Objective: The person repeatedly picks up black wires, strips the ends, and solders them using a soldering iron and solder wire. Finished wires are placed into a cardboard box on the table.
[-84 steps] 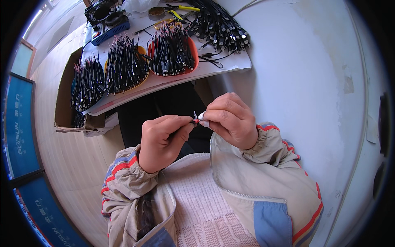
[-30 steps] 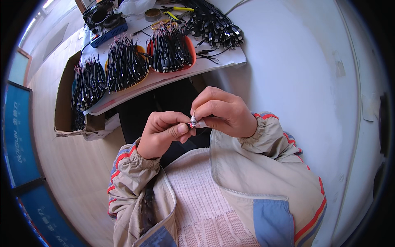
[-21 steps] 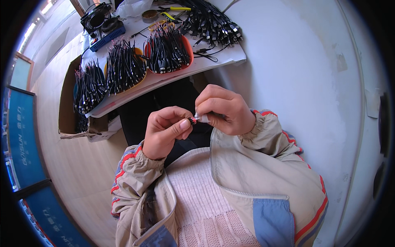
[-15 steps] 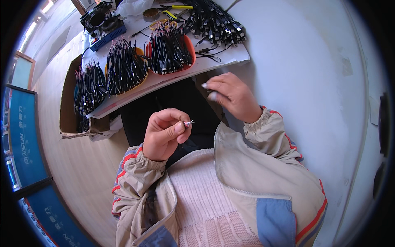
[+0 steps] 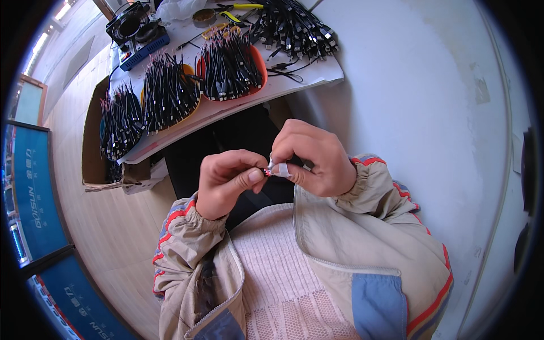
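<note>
In front of my chest, my left hand point(image 5: 229, 180) is closed, pinching a thin cable between thumb and forefinger. The cable's stripped end, with small red and white wires point(image 5: 267, 171), pokes out at the fingertips; the rest is hidden in the hand. My right hand point(image 5: 317, 160) meets it from the right, its thumb and forefinger closed on the wire tips. White wrapping point(image 5: 282, 169) covers the right thumb, and the forefinger's tip is white too. Both hands are above my dark-clothed lap, short of the table.
Beyond my hands, a white table point(image 5: 317, 76) carries a red tub point(image 5: 262, 67) and a yellow tub point(image 5: 190, 110) packed with black cables. A loose cable pile point(image 5: 294, 31), yellow-handled pliers point(image 5: 247, 6) and a blue-based device point(image 5: 144, 52) sit farther back. A cardboard box point(image 5: 93, 144) stands left; a wall is right.
My right hand has come down and left, from apart in the air to the wire end, and its fingers have closed there. My left hand has barely moved.
</note>
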Motion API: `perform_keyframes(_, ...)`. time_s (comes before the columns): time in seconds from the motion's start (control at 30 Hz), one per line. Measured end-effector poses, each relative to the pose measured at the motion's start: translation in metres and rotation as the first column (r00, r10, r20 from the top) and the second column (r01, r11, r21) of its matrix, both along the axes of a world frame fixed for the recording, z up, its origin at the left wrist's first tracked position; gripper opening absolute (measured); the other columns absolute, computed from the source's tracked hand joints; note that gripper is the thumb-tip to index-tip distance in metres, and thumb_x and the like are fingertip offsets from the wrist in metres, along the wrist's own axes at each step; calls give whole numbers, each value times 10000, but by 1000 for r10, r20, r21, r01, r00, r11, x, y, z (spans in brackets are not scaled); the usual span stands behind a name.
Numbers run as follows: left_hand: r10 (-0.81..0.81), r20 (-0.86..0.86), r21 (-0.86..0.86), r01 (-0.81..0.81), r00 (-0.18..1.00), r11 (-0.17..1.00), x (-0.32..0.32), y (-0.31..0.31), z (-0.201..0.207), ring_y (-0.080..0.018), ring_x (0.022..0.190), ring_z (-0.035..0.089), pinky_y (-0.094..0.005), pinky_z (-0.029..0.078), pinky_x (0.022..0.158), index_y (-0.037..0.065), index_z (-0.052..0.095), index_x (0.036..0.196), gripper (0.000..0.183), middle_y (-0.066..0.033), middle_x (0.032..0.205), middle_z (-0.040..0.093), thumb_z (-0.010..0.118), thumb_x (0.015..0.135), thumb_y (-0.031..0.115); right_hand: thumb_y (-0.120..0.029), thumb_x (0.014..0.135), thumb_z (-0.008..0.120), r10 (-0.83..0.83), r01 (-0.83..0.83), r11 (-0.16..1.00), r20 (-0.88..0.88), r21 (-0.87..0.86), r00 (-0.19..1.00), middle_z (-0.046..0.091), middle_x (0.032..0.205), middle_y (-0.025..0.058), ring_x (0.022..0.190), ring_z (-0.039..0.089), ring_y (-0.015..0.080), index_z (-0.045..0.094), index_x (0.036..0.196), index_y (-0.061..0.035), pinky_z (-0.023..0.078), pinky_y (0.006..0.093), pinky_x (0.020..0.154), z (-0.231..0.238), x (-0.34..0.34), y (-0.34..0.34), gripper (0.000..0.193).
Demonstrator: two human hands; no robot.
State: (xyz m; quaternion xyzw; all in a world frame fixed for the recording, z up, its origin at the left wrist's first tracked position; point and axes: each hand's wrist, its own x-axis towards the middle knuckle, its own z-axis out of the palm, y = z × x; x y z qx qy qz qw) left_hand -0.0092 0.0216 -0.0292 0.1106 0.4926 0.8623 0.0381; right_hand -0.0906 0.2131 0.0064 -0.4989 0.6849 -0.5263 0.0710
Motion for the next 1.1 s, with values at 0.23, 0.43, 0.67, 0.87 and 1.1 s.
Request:
perform_keyframes(0.23, 56, -551, -607, -446, 833, 657, 4, -3, 9, -184, 583, 613, -258, 473, 529, -20, 643, 923, 156, -90, 694, 607, 617, 781, -80, -160, 922, 632, -19, -147, 985, 900, 91, 436, 613, 883, 5, 787, 542, 62, 607, 969, 12, 454, 227, 726, 0, 7, 9, 179)
perform_keyframes(0.43, 150, -124, -229, -175, 981, 958, 10, -4, 0, -95, 640, 560, -221, 456, 587, -60, 641, 954, 81, -53, 740, 615, 606, 891, -22, -76, 796, 717, -153, 157, 984, -54, 82, 987, 585, 873, 55, 782, 576, 182, 630, 962, -42, 465, 276, 672, 10, 10, 6, 191)
perform_keyframes(0.67, 172, -20, -135, -173, 985, 976, 12, 0, -5, -92, 666, 551, -218, 457, 607, -75, 638, 952, 94, -55, 770, 615, 622, 897, -1, -101, 814, 716, -149, 168, 980, -170, 108, 974, 602, 852, 77, 745, 570, 186, 630, 914, -17, 444, 254, 668, 10, 14, -3, 156)
perform_keyframes(0.87, -15, 118, 271, -17, 993, 962, 12, -1, -2, -99, 627, 512, -213, 366, 524, -50, 632, 955, 98, -82, 785, 612, 627, 896, 28, -150, 914, 656, 66, -92, 996, 852, -21, 519, 604, 906, 15, 829, 548, 65, 610, 980, 28, 454, 216, 744, 13, 11, -4, 195)
perform_keyframes(1.1, -450, 163, 663, 241, 878, 709, 11, 1, 14, -84, 549, 388, -238, 275, 486, -14, 583, 998, 116, -32, 667, 506, 570, 934, 82, 36, 771, 708, 30, -32, 974, -13, -226, 999, 593, 893, 64, 800, 585, 192, 647, 910, -23, 488, 281, 684, 18, 2, -14, 163)
